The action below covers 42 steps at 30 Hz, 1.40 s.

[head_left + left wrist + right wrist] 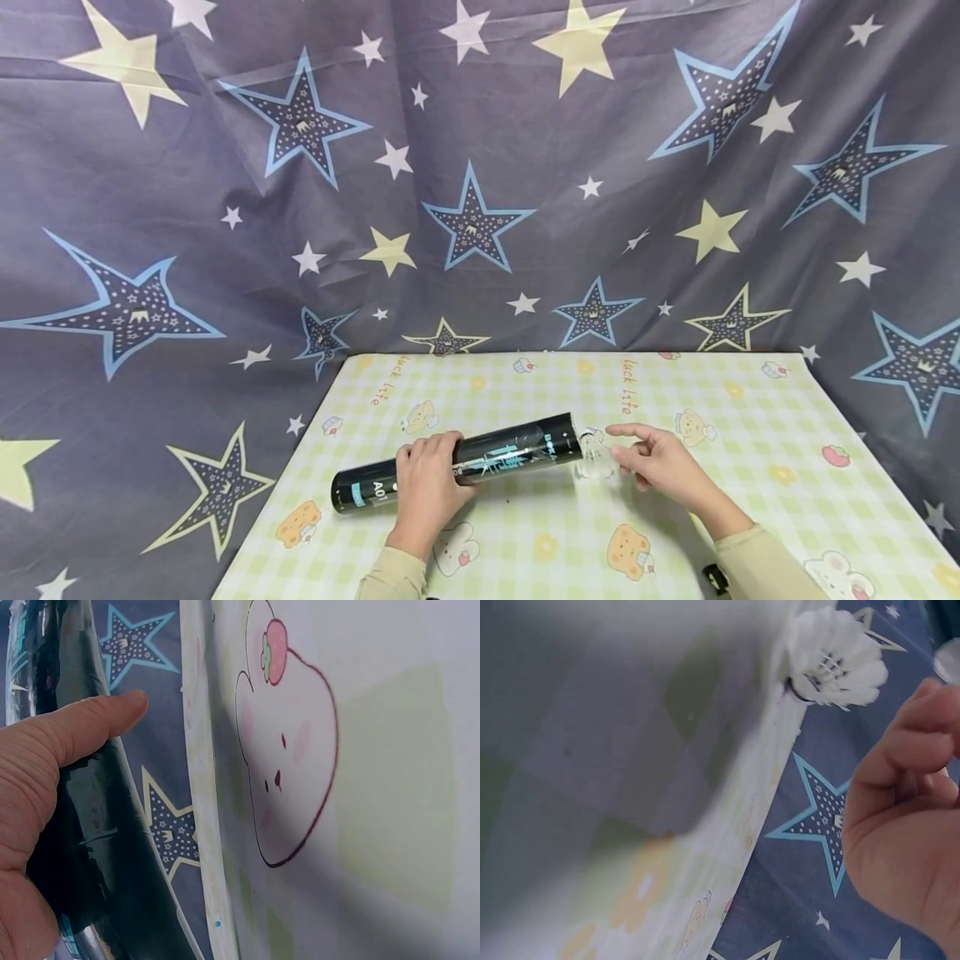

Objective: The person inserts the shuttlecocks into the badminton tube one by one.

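A black cylindrical shuttlecock tube (517, 450) with blue and white print lies slanted above the table, its right end raised. My left hand (431, 483) grips it near the middle, the thumb (112, 716) stretched along its side in the left wrist view. Just outside the tube's right end is a white feathered shuttlecock (596, 462), seen feathers-first in the right wrist view. My right hand (663, 467) is beside it, index finger and thumb apart and pointing at the tube's end, the other fingers bent. A pale round thing (949, 661) shows at the tube's end.
A table covered with a green checked cloth (547, 546) with cartoon prints lies under the hands. Behind and beside it hangs a dark curtain (517, 125) with stars. A small black object (716, 577) shows by the right sleeve.
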Available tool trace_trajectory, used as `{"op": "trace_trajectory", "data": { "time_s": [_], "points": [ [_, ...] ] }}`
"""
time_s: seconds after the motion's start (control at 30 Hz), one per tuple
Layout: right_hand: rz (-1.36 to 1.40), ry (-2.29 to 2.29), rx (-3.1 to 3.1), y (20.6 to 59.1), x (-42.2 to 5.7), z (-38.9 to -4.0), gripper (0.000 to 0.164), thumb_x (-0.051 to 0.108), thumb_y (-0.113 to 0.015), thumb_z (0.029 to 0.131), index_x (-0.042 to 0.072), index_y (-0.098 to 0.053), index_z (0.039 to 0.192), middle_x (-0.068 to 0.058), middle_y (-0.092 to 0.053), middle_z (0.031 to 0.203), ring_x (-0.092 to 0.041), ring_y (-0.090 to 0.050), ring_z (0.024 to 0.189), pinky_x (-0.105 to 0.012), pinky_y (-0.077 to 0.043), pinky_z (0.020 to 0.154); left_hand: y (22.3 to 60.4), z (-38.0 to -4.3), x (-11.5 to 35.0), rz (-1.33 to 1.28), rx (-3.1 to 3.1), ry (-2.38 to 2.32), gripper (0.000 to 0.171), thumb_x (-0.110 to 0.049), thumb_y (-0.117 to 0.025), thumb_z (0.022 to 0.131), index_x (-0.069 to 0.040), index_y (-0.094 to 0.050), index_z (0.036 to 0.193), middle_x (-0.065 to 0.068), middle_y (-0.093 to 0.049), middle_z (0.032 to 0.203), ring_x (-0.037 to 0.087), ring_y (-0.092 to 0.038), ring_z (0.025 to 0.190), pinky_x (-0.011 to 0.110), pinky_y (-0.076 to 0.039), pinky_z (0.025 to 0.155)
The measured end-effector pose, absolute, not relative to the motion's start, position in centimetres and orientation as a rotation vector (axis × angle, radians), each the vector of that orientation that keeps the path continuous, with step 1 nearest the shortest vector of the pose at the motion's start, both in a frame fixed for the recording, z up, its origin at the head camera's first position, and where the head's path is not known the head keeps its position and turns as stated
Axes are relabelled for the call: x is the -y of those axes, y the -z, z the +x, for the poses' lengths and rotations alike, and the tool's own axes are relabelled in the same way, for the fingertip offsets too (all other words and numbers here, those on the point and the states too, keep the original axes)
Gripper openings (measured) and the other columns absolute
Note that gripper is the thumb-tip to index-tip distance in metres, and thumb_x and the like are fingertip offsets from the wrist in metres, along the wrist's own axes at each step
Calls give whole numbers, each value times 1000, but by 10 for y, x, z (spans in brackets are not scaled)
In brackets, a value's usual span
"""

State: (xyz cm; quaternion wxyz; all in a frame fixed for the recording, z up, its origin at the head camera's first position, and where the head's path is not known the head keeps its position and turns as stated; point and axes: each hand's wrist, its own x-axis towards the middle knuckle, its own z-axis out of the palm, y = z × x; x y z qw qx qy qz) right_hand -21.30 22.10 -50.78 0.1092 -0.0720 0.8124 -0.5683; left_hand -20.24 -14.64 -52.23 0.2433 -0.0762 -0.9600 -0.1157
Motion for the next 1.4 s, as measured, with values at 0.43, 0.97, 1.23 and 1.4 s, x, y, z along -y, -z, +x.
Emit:
{"op": "trace_trajectory", "data": {
  "time_s": [0.43, 0.97, 1.23, 1.4],
  "points": [
    [-184, 1585, -2363, 523, -205, -219, 59, 33, -60, 98, 3, -45, 147, -20, -71, 79, -21, -63, 50, -29, -47, 42, 523, -202, 150, -198, 2635, 289, 78, -50, -93, 52, -25, -62, 120, -1, -71, 111, 25, -61, 100, 49, -39, 94],
    [143, 1461, -3023, 520, -222, -220, 26, 23, -71, 90, 9, -74, 113, -9, -76, 96, -4, -62, 71, -20, -50, 61, 526, -200, 148, -218, 2599, 282, 80, -49, -94, 49, -24, -63, 119, -1, -71, 108, 24, -61, 97, 49, -39, 95],
    [181, 1507, -3002, 516, -233, -215, 27, 25, -69, 92, 11, -73, 115, -9, -74, 101, -4, -58, 74, -20, -49, 61, 526, -199, 148, -214, 2614, 274, 79, -51, -93, 51, -25, -63, 119, -1, -71, 108, 24, -60, 96, 50, -38, 93],
    [184, 1573, -2929, 508, -233, -210, 30, 30, -69, 92, 12, -72, 117, -5, -72, 95, -5, -55, 70, -21, -48, 58, 526, -199, 148, -218, 2617, 273, 79, -51, -93, 51, -25, -63, 119, -1, -71, 109, 24, -60, 96, 49, -38, 94]
  ]
}}
